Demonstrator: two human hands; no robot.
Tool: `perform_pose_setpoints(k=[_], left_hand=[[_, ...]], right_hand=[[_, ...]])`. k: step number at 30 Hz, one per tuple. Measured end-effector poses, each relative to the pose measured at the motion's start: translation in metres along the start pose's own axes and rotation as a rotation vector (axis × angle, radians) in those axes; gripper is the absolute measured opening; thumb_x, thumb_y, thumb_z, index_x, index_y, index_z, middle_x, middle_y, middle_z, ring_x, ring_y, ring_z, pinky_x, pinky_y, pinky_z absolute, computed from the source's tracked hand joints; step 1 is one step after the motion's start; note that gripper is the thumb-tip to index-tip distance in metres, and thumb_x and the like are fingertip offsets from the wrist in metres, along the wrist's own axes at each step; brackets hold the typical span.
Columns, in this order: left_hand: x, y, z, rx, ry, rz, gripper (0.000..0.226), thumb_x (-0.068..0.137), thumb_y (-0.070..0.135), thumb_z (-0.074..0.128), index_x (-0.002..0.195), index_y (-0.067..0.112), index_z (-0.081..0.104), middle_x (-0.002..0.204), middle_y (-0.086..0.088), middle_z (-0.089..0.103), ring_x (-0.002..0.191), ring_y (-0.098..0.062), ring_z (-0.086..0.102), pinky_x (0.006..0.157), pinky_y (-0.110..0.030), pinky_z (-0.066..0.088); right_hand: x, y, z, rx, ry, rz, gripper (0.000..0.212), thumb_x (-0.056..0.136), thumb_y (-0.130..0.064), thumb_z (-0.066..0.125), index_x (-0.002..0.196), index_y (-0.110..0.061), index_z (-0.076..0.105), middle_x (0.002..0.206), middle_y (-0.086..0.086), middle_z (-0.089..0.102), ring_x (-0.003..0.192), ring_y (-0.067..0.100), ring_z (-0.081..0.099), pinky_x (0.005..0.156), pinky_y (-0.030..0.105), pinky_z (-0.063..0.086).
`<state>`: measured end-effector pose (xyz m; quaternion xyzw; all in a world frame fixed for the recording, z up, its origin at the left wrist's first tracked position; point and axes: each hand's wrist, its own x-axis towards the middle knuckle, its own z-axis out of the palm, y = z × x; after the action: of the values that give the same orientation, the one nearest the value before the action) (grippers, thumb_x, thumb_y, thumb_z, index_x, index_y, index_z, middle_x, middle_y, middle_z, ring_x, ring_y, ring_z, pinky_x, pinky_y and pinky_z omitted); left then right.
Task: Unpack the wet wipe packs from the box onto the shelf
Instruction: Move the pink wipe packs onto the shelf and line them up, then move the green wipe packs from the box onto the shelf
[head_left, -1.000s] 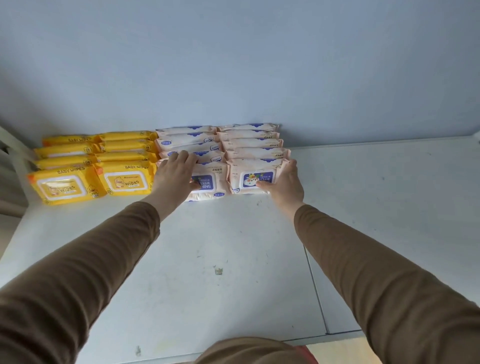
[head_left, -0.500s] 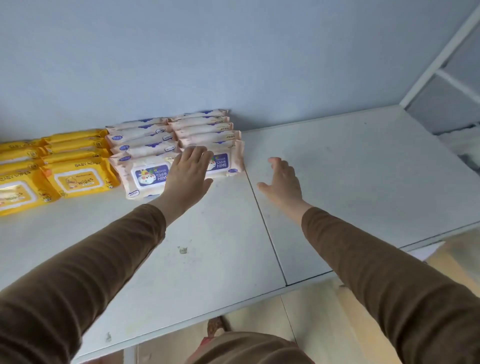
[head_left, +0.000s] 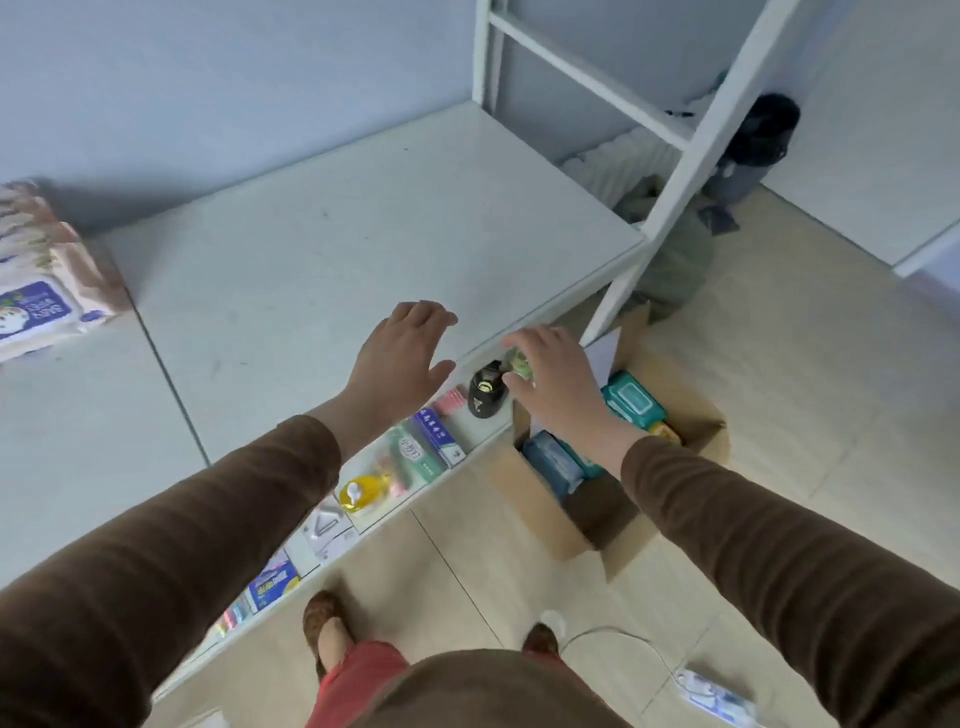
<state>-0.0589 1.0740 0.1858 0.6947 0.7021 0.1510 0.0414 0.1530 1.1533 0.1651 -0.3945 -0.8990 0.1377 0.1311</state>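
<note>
Wet wipe packs, remaining stock: teal pack (head_left: 635, 400) and blue packs (head_left: 553, 460) lying inside the open cardboard box (head_left: 582, 530), which stands on the tiled floor (head_left: 779, 395) at about 4 o'clock from the frame centre, just beside the shelf's front edge. Wet wipe packs, already placed: pink-and-white stack (head_left: 47, 291) on the top shelf (head_left: 363, 228) at 9 o'clock, against the wall, partly cut off by the frame edge. Step in hand, by judgement: return trip to the box for the next packs, nothing carried. Left hand (head_left: 400, 353) hovers over the shelf's front edge, fingers apart and straight, holding nothing. Right hand (head_left: 558, 379) is past the edge and above the box, fingers spread and relaxed, holding nothing; whether it touches anything cannot be told. Next move calls for lowering both hands into the box, closing on a pack or a pair, and lifting clear of the flaps before swinging back toward 9 o'clock to extend the row. Lower shelf (head_left: 415, 457), seen under the top one at 6 o'clock: a black bottle (head_left: 485, 397), a yellow bottle (head_left: 363, 493), assorted boxed goods. Change against half a second earlier: the view has swung right and down, the stacked packs have slid to the far left edge, the left hand has left the stack, and the box has come into sight.
</note>
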Motion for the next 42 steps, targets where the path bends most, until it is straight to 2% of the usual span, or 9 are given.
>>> perform_pose_setpoints(k=[5, 10, 15, 22, 26, 29, 33, 36, 42], left_hand=[[0.036, 0.097, 0.060, -0.072, -0.064, 0.052, 0.051, 0.087, 0.027, 0.064, 0.135, 0.016, 0.053, 0.136, 0.000, 0.052, 0.126, -0.024, 0.044, 0.100, -0.039, 0.044], [0.064, 0.135, 0.123, -0.072, -0.187, 0.071, 0.050, 0.087, 0.028, 0.064, 0.134, 0.017, 0.054, 0.135, -0.002, 0.054, 0.125, -0.026, 0.046, 0.099, -0.040, 0.045], [0.093, 0.144, 0.188, -0.083, -0.337, 0.027, 0.050, 0.088, 0.030, 0.064, 0.135, 0.017, 0.052, 0.133, -0.003, 0.054, 0.122, -0.027, 0.047, 0.097, -0.043, 0.046], [0.106, 0.166, 0.269, -0.100, -0.526, -0.103, 0.048, 0.089, 0.025, 0.058, 0.136, 0.019, 0.049, 0.129, -0.001, 0.052, 0.121, -0.024, 0.046, 0.096, -0.039, 0.044], [0.116, 0.181, 0.312, -0.076, -0.599, -0.187, 0.049, 0.088, 0.027, 0.059, 0.135, 0.020, 0.048, 0.130, -0.001, 0.052, 0.120, -0.022, 0.046, 0.096, -0.038, 0.045], [0.127, 0.191, 0.349, -0.048, -0.638, -0.252, 0.048, 0.087, 0.028, 0.060, 0.134, 0.020, 0.049, 0.130, -0.001, 0.052, 0.121, -0.022, 0.046, 0.098, -0.037, 0.044], [0.147, 0.205, 0.408, -0.003, -0.683, -0.300, 0.049, 0.089, 0.033, 0.061, 0.135, 0.022, 0.049, 0.132, 0.000, 0.052, 0.124, -0.020, 0.047, 0.101, -0.034, 0.044], [0.160, 0.210, 0.457, 0.026, -0.708, -0.272, 0.047, 0.091, 0.037, 0.061, 0.134, 0.021, 0.048, 0.134, 0.000, 0.053, 0.126, -0.019, 0.047, 0.103, -0.034, 0.044], [0.186, 0.200, 0.547, 0.085, -0.768, -0.223, 0.049, 0.088, 0.031, 0.066, 0.133, 0.022, 0.048, 0.130, 0.001, 0.054, 0.122, -0.020, 0.048, 0.097, -0.038, 0.049]], right_hand=[[-0.050, 0.120, -0.016, -0.024, -0.064, 0.135, 0.034, 0.091, -0.025, 0.060, 0.125, -0.022, 0.056, 0.126, 0.000, 0.058, 0.115, 0.024, 0.052, 0.092, 0.043, 0.048], [-0.073, 0.207, 0.001, 0.012, -0.154, 0.311, 0.030, 0.091, -0.035, 0.065, 0.118, -0.031, 0.051, 0.120, -0.007, 0.057, 0.111, 0.017, 0.055, 0.086, 0.033, 0.050], [-0.088, 0.273, 0.027, 0.141, -0.242, 0.508, 0.029, 0.090, -0.037, 0.065, 0.116, -0.036, 0.053, 0.118, -0.010, 0.057, 0.107, 0.011, 0.054, 0.079, 0.024, 0.041], [-0.102, 0.345, 0.066, 0.244, -0.375, 0.617, 0.032, 0.090, -0.031, 0.067, 0.121, -0.022, 0.060, 0.122, -0.003, 0.063, 0.114, 0.019, 0.057, 0.095, 0.035, 0.049], [-0.097, 0.389, 0.090, 0.287, -0.486, 0.618, 0.032, 0.091, -0.030, 0.064, 0.122, -0.023, 0.060, 0.122, -0.003, 0.061, 0.112, 0.016, 0.058, 0.089, 0.029, 0.046], [-0.090, 0.430, 0.110, 0.332, -0.575, 0.626, 0.034, 0.093, -0.031, 0.063, 0.126, -0.023, 0.057, 0.126, -0.003, 0.059, 0.114, 0.017, 0.058, 0.094, 0.035, 0.050], [-0.077, 0.491, 0.141, 0.361, -0.629, 0.670, 0.043, 0.093, -0.027, 0.064, 0.133, -0.016, 0.053, 0.135, 0.003, 0.056, 0.120, 0.021, 0.057, 0.093, 0.031, 0.046], [-0.063, 0.537, 0.168, 0.320, -0.649, 0.693, 0.046, 0.094, -0.025, 0.062, 0.136, -0.010, 0.050, 0.134, 0.010, 0.056, 0.121, 0.028, 0.055, 0.090, 0.031, 0.044], [-0.030, 0.609, 0.233, 0.229, -0.566, 0.776, 0.051, 0.092, -0.023, 0.064, 0.137, -0.004, 0.048, 0.134, 0.018, 0.055, 0.124, 0.034, 0.053, 0.101, 0.041, 0.047]])
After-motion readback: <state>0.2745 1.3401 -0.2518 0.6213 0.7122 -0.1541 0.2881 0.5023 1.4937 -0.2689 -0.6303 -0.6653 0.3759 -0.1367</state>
